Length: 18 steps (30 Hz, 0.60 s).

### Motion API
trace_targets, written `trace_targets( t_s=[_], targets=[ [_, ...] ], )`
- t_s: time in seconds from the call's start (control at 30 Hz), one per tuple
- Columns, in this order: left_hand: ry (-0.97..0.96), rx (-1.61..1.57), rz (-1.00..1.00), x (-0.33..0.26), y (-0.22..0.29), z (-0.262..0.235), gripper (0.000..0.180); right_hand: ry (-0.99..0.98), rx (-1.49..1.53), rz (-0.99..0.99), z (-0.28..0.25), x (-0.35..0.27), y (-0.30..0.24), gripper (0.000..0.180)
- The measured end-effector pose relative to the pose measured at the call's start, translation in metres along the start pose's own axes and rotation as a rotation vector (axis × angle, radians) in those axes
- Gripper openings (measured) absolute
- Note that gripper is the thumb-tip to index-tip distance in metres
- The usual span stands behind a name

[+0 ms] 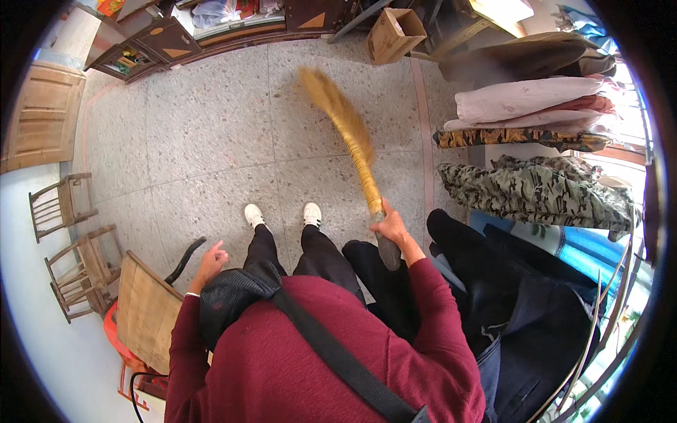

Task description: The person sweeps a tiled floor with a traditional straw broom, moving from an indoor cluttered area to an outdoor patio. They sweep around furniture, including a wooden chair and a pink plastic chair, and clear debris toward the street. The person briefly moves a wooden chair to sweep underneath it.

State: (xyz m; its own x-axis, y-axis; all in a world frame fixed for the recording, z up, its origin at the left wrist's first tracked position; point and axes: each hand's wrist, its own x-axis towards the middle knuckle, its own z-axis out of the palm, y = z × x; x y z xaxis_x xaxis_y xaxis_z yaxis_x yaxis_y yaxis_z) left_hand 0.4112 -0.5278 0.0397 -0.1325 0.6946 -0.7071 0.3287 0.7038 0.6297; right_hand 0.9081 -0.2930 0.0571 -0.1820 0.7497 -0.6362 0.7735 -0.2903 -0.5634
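Note:
A straw broom [361,169] stretches out ahead of me, its golden bristles blurred by motion over the speckled floor. My right hand [390,224] wraps round its handle, just below the bound yellow part, and the grey handle end sticks out behind the palm. Off to my left, my left hand [211,264] holds nothing, with the fingers apart and partly bent. Beside that hand a black curved bar [186,261] rises near a wooden board [147,310]. Whether the bristles touch the floor I cannot tell.
Hanging clothes [536,190] line the right side, close to my right arm. Two wooden chairs [83,264] stand along the left wall. A cardboard box [393,37] sits at the far side near a dark cabinet [166,41]. Speckled tile floor [204,134] spreads before my white shoes.

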Motion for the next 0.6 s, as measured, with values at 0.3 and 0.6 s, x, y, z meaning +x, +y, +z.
trace_targets(
  t_s=[0.3,0.6],
  targets=[
    [0.079,0.067,0.025,-0.005,-0.05,-0.087,0.048,0.293,0.052,0.141,0.043,0.143,-0.088,0.072],
    [0.21,-0.067,-0.061,-0.062,-0.136,-0.147,0.047,0.108,0.011,0.085,0.231,0.194,-0.173,0.059]
  ],
)
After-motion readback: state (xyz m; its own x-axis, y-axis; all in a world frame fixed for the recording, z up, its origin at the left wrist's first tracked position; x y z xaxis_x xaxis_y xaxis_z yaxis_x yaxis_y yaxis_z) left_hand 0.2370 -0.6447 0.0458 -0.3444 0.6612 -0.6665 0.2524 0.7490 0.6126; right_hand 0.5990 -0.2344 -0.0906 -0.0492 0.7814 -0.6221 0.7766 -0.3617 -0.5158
